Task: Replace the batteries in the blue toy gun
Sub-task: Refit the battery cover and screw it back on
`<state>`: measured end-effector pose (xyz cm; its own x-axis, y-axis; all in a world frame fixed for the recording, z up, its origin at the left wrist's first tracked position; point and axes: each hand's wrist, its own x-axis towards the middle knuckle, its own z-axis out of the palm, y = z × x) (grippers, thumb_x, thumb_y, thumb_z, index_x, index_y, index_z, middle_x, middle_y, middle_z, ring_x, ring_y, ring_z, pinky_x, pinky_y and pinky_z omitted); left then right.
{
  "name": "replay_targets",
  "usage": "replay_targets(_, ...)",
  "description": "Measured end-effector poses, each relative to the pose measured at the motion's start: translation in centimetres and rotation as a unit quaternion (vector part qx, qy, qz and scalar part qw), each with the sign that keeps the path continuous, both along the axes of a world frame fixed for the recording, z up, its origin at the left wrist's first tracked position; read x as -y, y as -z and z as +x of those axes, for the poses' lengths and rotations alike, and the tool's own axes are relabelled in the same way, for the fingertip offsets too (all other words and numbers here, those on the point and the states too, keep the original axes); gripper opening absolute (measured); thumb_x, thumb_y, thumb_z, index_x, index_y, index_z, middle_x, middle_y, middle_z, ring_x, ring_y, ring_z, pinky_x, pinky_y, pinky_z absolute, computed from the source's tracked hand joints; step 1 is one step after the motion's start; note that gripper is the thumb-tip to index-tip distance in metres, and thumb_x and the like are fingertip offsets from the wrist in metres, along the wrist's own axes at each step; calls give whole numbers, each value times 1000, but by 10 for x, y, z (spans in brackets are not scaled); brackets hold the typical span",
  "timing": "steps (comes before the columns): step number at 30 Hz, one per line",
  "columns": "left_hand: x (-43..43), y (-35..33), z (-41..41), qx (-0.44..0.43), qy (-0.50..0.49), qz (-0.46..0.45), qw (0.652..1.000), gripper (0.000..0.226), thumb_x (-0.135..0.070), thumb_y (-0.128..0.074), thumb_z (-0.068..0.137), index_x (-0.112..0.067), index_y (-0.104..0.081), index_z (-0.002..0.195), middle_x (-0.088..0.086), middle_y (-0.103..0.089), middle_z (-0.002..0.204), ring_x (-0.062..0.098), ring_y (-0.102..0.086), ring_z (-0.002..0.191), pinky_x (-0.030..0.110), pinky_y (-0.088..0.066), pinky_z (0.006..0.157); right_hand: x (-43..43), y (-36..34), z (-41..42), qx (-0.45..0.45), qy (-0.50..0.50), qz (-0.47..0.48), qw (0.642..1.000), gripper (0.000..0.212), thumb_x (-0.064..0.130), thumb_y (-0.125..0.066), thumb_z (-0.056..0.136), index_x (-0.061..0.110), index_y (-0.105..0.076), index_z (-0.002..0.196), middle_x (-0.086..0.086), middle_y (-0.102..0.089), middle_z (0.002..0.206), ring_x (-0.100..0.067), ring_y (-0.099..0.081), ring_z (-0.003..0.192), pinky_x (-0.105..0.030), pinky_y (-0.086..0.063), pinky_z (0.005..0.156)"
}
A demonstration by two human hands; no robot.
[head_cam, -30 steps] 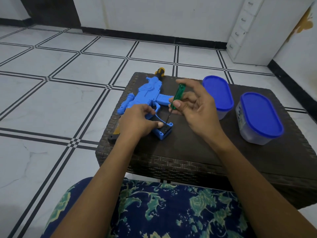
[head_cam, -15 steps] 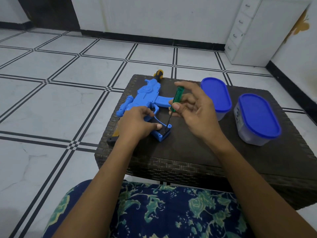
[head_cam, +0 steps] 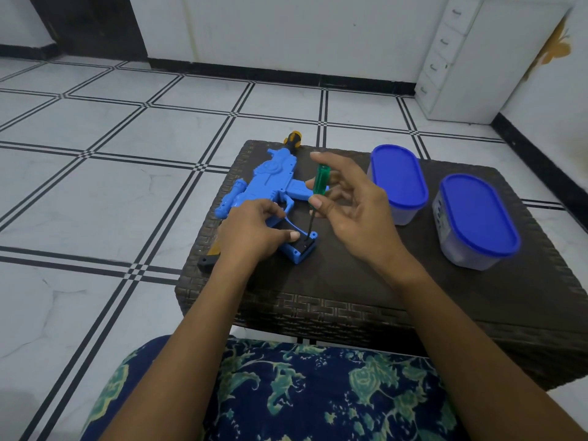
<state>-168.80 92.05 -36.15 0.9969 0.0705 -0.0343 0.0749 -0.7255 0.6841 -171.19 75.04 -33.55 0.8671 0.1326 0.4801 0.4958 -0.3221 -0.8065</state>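
Head camera, looking down at a dark woven table [head_cam: 350,281] in the middle of the frame, with my patterned lap at the bottom.

The blue toy gun [head_cam: 270,186] lies flat at the table's left, barrel toward the left edge and handle pointing toward me. My left hand [head_cam: 254,230] curls over the handle and pins it down, thumb resting on the black battery cover [head_cam: 299,246]. My right hand [head_cam: 353,211] pinches a green screwdriver [head_cam: 319,183] between thumb and fingers. Its thin shaft slants down to a screw at the cover's near end.

Risks, as I judge them: the grip on the driver is light and the shaft leans, so the tip could jump out of the screw and chew its head, or skid into my left thumb just beside it. A loosened screw, too small to see here, could roll off the table. Two blue-lidded containers [head_cam: 397,179] [head_cam: 477,218] stand right of centre, near my right wrist, and a wide elbow swing could knock them.
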Motion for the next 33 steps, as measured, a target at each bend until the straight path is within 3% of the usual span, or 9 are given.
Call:
replay_targets(6,0,1,0,3,0,-1,1000,43,-46,-85,60,-34,-67,97,-7,-68,107,13,-62,100,36,-51,86,-2,-4,-7,6,3,7,1000,47,13,-70,89,25,-52,131,-8,-65,105,-21,-66,95,-41,-62,64)
replay_targets(11,0,1,0,-1,-3,0,1000,43,-47,-85,59,-34,-67,96,-8,-67,112,13,-61,105,36,-49,90,-1,-4,-6,8,5,24,1000,40,11,-61,94,25,-51,130,-4,-68,109,-14,-65,109,-45,-61,69)
replay_targets(18,0,1,1,-2,-5,4,1000,45,-49,-85,59,-35,-68,98,-8,-67,113,13,-61,106,39,-49,92,-2,-3,-5,34,40,22,998,41,15,-70,89,22,-55,127,4,-62,85,-18,-65,83,-45,-60,59)
replay_targets(22,0,0,1,-2,-5,7,1000,44,-49,-85,59,-35,-68,98,-7,-68,111,14,-61,106,40,-50,92,-3,-5,-6,35,41,29,998,48,16,-72,87,26,-52,130,11,-61,97,-15,-66,86,-37,-61,58)
replay_targets(24,0,1,1,-3,-5,9,1000,44,-49,-84,59,-35,-67,97,-7,-67,111,14,-61,107,40,-49,92,-2,-5,-7,27,20,41,999,47,11,-69,90,21,-52,133,4,-62,102,-14,-67,89,-33,-62,61)
replay_targets(28,-1,1,2,-2,-4,9,1000,43,-50,-85,58,-37,-67,94,-7,-67,111,14,-60,108,41,-49,92,1,-3,-5,18,1,39,999,40,3,-58,95,13,-54,134,-10,-64,109,-19,-68,93,-36,-62,66)
replay_targets(33,-1,2,1,1,-2,0,1000,44,-49,-85,57,-36,-68,96,-7,-67,111,14,-61,107,41,-49,92,-1,-4,-7,21,-11,36,999,41,4,-63,92,14,-58,131,-10,-66,107,-23,-71,84,-35,-62,65)
